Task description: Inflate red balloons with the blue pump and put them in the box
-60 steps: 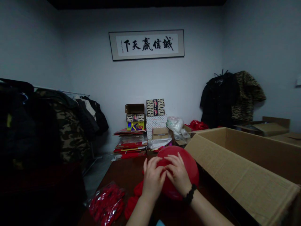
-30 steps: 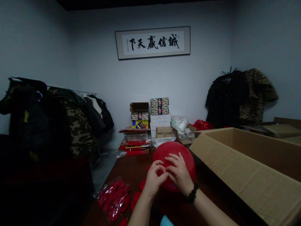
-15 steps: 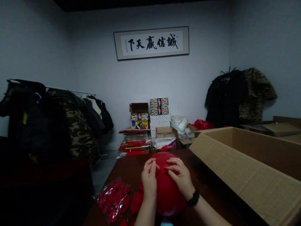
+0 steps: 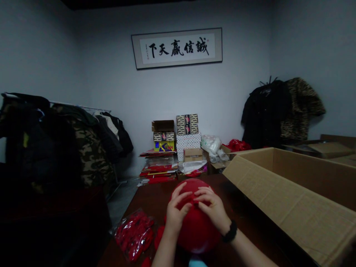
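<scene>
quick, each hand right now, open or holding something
Left hand: open, fingers curved at the balloon; whether they touch it cannot be told.
Right hand: closed, pinching the balloon's neck.

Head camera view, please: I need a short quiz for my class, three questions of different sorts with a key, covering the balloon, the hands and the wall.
1. Choose one: what lies to the left of the red balloon in the picture?
A) a laptop
B) a clear bag of red items
C) a white teapot

2. True or false: the black band is on the wrist of the right hand.

3. Count: how many large characters are on the framed calligraphy?

Key: 1. B; 2. True; 3. Five.
</scene>
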`<action>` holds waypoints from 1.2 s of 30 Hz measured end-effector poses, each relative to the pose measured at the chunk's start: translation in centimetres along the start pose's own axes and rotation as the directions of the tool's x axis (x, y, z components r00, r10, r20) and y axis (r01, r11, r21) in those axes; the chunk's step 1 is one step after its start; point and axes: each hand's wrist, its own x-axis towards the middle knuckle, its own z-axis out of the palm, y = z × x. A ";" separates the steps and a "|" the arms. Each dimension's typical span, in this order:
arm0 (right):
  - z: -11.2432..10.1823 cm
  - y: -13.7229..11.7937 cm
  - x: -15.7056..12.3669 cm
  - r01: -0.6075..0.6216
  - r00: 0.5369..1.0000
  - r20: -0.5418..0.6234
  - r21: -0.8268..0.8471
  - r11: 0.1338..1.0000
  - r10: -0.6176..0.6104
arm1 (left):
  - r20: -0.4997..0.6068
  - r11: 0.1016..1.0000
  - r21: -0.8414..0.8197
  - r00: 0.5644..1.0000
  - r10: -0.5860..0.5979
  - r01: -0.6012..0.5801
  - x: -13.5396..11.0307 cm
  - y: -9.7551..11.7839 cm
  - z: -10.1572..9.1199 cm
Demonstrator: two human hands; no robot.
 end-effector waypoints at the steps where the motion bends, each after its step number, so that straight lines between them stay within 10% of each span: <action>1: -0.1 0.0 0.1 0.001 1.000 0.019 0.012 1.000 -0.001 | 0.034 0.999 0.031 0.999 0.033 -0.034 0.0 -0.1 -0.4; 12: -0.2 -0.1 0.7 -0.024 0.986 0.164 0.009 1.000 0.022 | 0.165 0.951 0.259 0.978 0.127 -0.167 -0.1 -1.0 -2.2; 19: -0.4 -1.4 1.1 0.087 0.963 0.269 -0.188 0.978 -0.034 | 0.356 0.749 0.554 0.917 0.182 -0.364 0.2 0.7 -1.9; 31: -1.0 -0.4 0.7 0.226 0.965 0.205 -0.336 0.914 -0.163 | 0.488 0.551 0.604 0.813 0.317 -0.576 1.9 2.5 -2.0; 36: -2.0 -0.8 1.0 0.151 0.980 0.172 -0.289 0.945 -0.104 | 0.396 0.590 0.603 0.843 0.363 -0.537 2.4 1.9 -1.0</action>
